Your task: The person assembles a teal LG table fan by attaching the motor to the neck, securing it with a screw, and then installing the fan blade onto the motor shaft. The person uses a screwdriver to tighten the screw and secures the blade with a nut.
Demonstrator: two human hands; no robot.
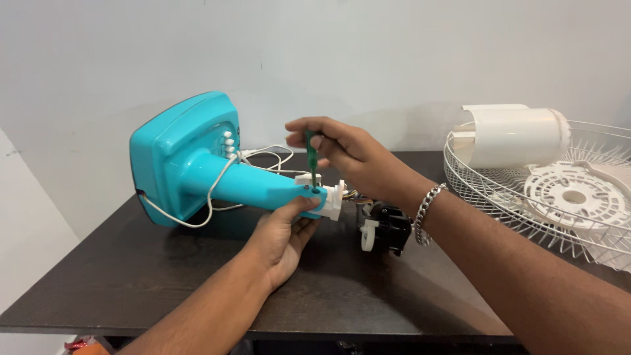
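Pinched in the right hand (348,150), a green screwdriver (311,161) stands upright, tip in the neck of the turquoise fan stand (197,164) lying at frame centre-left on the dark table (131,276). From below, the left hand (282,236) cups that neck, palm up. Wire grille (513,197) and white housing (519,135) sit at right.

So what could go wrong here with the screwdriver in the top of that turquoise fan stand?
The green screwdriver stands in a hole beside the left hand's thumb; a slip could jab it. The fan stand lies on its side, steadied only by that hand, so it may roll. The black motor hangs off short wires and could get tugged.
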